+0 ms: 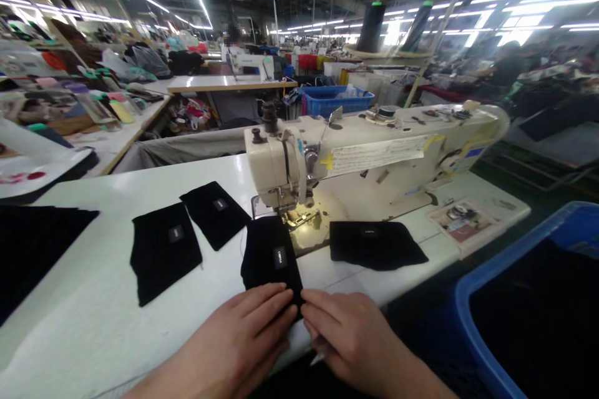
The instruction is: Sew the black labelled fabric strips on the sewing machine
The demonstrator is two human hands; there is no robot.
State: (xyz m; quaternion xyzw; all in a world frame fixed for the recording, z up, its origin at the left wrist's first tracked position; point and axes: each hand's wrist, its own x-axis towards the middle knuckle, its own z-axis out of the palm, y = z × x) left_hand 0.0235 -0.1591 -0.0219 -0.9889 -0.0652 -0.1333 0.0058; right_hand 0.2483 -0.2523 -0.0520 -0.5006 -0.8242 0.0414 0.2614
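A black fabric piece (262, 255) with a small label (279, 257) lies in front of the sewing machine (285, 168), its far end by the presser foot. At its near right corner, my left hand (248, 330) grips the edge with fingers close together, the thumb mostly hidden. My right hand (346, 330) pinches the same edge from the right, fingertips nearly meeting the left ones. A pale pointed tip (317, 358) sticks out beneath my right fingers; its kind cannot be made out.
Two labelled black pieces (166, 255) (215, 215) lie left on the white table (93, 274), another (377, 246) right of the needle area. Dark fabric (37, 249) lies far left. A blue basket (468, 299) holding dark material stands right. Thread cones (372, 28) rise behind.
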